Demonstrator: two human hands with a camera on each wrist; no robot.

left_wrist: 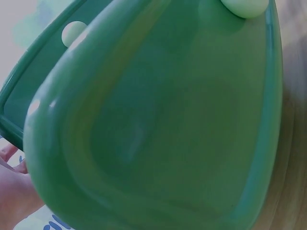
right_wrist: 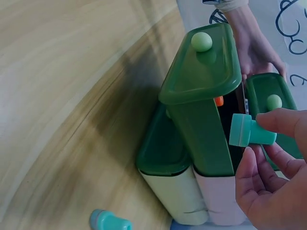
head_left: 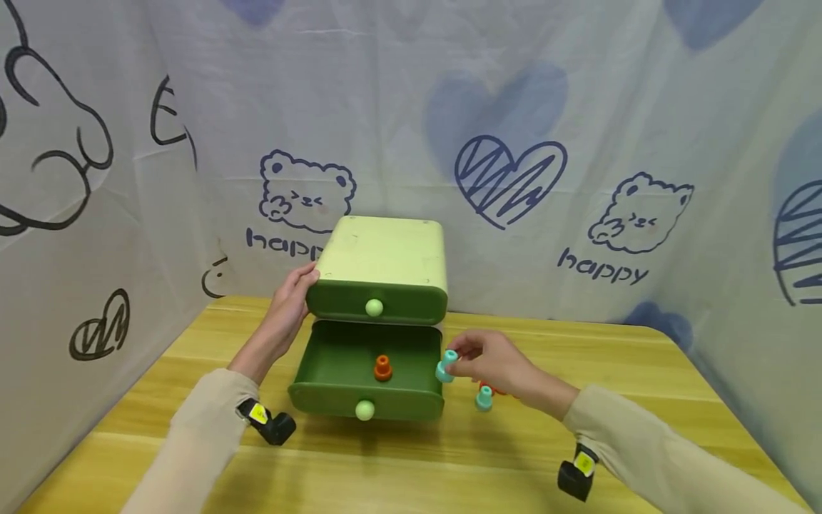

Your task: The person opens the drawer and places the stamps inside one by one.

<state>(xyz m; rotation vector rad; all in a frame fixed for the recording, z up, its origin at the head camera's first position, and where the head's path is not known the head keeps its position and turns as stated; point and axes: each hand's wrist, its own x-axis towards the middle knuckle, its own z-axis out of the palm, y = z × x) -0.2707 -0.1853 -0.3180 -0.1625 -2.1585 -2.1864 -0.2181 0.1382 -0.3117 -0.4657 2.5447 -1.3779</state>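
My right hand (head_left: 494,363) pinches a small turquoise stepped peg (head_left: 446,367) between thumb and fingertips, at the right edge of the open green drawer (head_left: 327,401). In the right wrist view this turquoise peg (right_wrist: 243,130) lies sideways in the fingers. An orange peg (head_left: 382,369) of similar shape stands inside the drawer. My left hand (head_left: 285,314) rests against the left side of the pale green drawer cabinet (head_left: 388,250), by the upper drawer, which is pushed in. In the left wrist view the open drawer's front (left_wrist: 177,124) covers most of the picture.
A second turquoise peg (head_left: 484,400) stands on the wooden table (head_left: 514,457) right of the drawer. Red pieces (head_left: 489,386) lie behind it, partly hidden by the right hand. A lowest drawer (right_wrist: 165,146) is pushed in. Printed cloth (head_left: 398,128) hangs behind and at both sides.
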